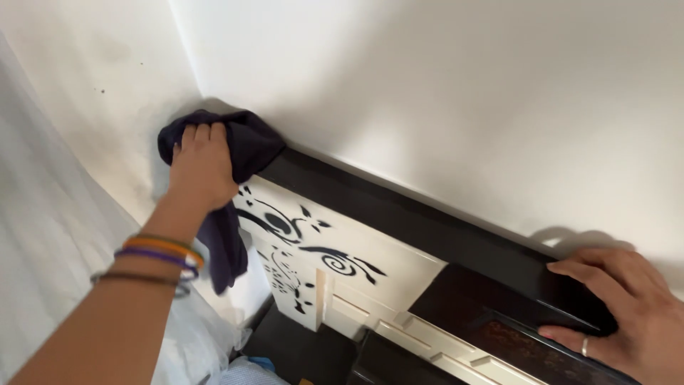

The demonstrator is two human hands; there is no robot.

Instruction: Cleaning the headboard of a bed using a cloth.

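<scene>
My left hand (203, 167) is closed on a dark navy cloth (246, 146) and presses it against the left end of a dark top rail (399, 210) of a headboard. Part of the cloth hangs down below my wrist. Several bangles ring that wrist. My right hand (623, 314) rests flat on the right end of the same rail, fingers spread over its edge, a ring on one finger. Under the rail is a cream panel (370, 260) with black swirl patterns.
A white wall (427, 85) rises right behind the rail, meeting another wall in a corner at the upper left. A pale curtain (50, 235) hangs at the left. Dark furniture surfaces (299, 349) lie below the headboard.
</scene>
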